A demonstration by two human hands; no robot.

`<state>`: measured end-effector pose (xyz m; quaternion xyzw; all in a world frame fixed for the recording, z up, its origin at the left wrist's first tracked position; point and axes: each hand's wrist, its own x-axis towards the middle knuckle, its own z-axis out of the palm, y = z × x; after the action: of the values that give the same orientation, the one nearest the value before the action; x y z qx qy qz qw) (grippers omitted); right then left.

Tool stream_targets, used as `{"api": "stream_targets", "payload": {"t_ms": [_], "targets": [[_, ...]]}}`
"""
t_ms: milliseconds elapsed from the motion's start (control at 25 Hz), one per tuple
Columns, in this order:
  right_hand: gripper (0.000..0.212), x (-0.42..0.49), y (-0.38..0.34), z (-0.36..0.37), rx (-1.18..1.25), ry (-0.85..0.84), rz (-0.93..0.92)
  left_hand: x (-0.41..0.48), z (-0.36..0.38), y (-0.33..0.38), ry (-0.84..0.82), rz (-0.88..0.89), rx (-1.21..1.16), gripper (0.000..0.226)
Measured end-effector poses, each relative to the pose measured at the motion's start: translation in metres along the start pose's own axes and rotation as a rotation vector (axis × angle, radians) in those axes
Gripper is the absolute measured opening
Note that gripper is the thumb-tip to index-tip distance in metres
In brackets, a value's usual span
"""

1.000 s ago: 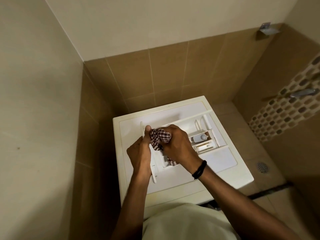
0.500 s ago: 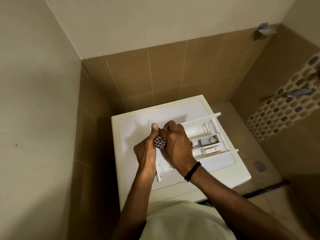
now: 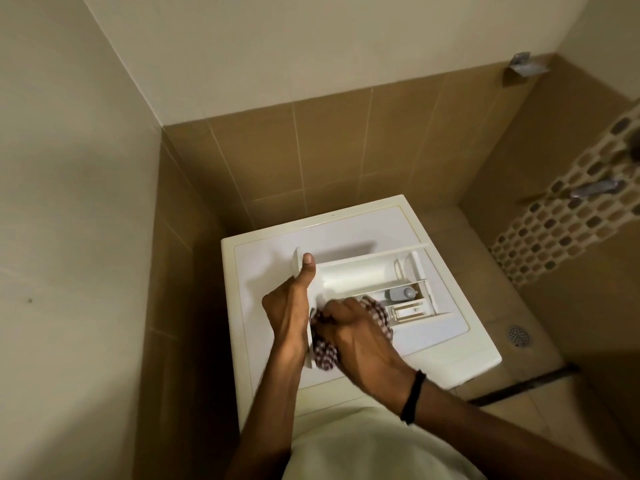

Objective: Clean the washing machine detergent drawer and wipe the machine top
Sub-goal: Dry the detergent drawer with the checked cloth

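Note:
A white detergent drawer [image 3: 360, 271] lies on the white top of the washing machine [image 3: 450, 348], its compartments facing up. My left hand [image 3: 291, 306] grips the drawer's front panel at its left end, thumb up along the panel. My right hand [image 3: 356, 330] is closed on a red-and-white checked cloth [image 3: 323, 351] and presses it against the drawer's near front corner. Part of the cloth is hidden under my right hand. A small grey insert [image 3: 400, 293] sits in a middle compartment.
The machine stands in a corner, with brown tiled walls behind and at the left. A floor drain [image 3: 518, 335] lies to the right on the tiled floor. A tap [image 3: 594, 188] sticks out from the mosaic wall at the right.
My right hand has slid the cloth from the drawer's far left corner toward me, down to its near corner. My left hand has stayed on the front panel.

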<state>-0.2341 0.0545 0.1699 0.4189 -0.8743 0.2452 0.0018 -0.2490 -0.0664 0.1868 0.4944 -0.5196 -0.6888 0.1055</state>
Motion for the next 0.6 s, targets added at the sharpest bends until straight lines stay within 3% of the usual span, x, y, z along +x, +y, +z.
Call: {"api": "stream_targets", "payload": {"t_ms": [80, 160, 240, 360, 440, 520, 600], "targets": [[0.028, -0.01, 0.003, -0.002, 0.006, -0.011, 0.025, 0.0, 0.0, -0.003, 0.003, 0.048, 0.015, 0.053], [0.021, 0.021, 0.016, -0.001, 0.03, 0.133, 0.184, -0.008, 0.004, -0.01, -0.07, 0.068, -0.004, 0.053], [0.016, 0.043, 0.015, -0.005, -0.005, 0.229, 0.193, -0.012, 0.006, -0.011, -0.083, 0.058, -0.052, 0.046], [0.016, 0.006, 0.005, 0.005, -0.018, 0.056, -0.024, -0.001, 0.002, 0.003, 0.046, 0.077, -0.113, 0.039], [0.025, -0.034, 0.013, 0.01, 0.04, -0.087, -0.02, 0.005, -0.005, 0.009, 0.119, 0.101, -0.169, 0.044], [0.036, -0.045, 0.028, 0.012, 0.196, -0.054, 0.175, 0.002, -0.008, 0.016, 0.136, 0.087, -0.268, 0.041], [0.03, -0.04, 0.035, 0.007, 0.445, 0.074, 0.534, -0.001, -0.008, 0.017, 0.139, 0.114, -0.329, 0.032]]}}
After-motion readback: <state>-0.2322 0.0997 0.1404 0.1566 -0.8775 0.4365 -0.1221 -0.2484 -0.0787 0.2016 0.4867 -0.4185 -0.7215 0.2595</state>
